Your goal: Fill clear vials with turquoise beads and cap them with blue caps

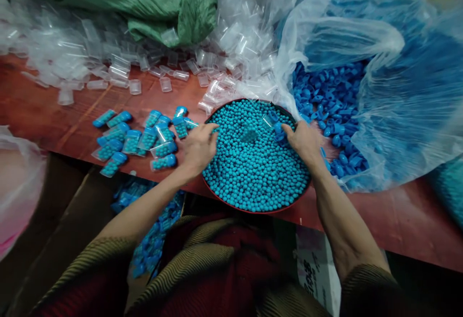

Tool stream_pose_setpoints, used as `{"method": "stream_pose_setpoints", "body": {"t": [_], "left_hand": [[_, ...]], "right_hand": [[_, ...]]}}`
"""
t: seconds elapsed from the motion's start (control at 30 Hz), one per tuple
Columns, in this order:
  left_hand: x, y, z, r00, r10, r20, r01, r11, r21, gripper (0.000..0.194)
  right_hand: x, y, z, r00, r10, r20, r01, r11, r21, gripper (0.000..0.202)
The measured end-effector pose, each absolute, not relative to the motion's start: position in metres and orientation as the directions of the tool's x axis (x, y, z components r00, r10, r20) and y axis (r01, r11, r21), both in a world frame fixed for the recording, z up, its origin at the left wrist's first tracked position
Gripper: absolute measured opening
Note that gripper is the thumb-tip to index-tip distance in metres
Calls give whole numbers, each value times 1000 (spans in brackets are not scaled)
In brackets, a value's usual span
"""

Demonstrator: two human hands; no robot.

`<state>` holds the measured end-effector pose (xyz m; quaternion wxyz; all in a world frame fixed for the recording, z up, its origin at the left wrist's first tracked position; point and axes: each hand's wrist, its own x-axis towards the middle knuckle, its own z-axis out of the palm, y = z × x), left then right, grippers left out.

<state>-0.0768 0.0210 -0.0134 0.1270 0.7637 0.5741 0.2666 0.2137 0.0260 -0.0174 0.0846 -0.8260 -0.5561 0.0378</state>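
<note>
The left hand hovers at the left edge of a round basin of blue beads; the right hand is beside blue caps.

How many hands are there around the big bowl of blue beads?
2. The left hand is at the left edge of the bowl, and the right hand is at its right edge. Neither is hidden, and no other hands show.
</note>
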Motion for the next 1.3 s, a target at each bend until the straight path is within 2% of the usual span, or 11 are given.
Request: {"method": "stream_pose_setpoints", "body": {"t": [0.13, 0.3, 0.43, 0.53, 0.67, 0.77, 0.9, 1.0, 1.13, 1.23, 1.3], "left_hand": [[-15, 34, -20, 360, 927, 103, 753, -354, 555, 29], [9, 43, -28, 381, 924, 25, 769, -332, 546, 33], [8, 47, -31, 378, 926, -17, 772, -305, 558, 34], [8, 49, -33, 381, 923, -49, 769, -287, 571, 33], [9, 48, -34, 403, 913, -63, 744, -287, 604, 26], [7, 47, -34, 422, 904, -73, 709, -279, 648, 27], [5, 49, -37, 443, 893, -78, 650, -260, 714, 25], [3, 53, -42, 447, 890, -90, 612, -232, 756, 26], [2, 59, -46, 439, 894, -89, 510, -166, 844, 24], [0, 60, -44, 468, 882, -61, 357, -126, 926, 20], [-2, 59, -41, 498, 862, -93, 216, -20, 976, 19]], "right_hand": [[213, 34, -27, 291, 957, -17, 925, -286, -250, 48], [236, 20, -34, 46, 994, -96, 730, -99, -677, 47], [240, 7, -32, -55, 994, -95, 587, -45, -809, 43], [233, 4, -29, -74, 993, -92, 688, -16, -726, 41], [213, 8, -23, -55, 998, 43, 894, 68, -443, 39], [191, 12, -20, -131, 983, 127, 906, 171, -386, 40], [174, 11, -25, -285, 958, 46, 919, 286, -271, 38], [181, 6, -29, -269, 963, -13, 933, 257, -252, 35], [192, 4, -28, -155, 988, 10, 851, 139, -506, 31], [183, 6, -25, -35, 998, 44, 631, 56, -774, 29], [173, 7, -23, 10, 999, 40, 492, 30, -870, 28]]}}
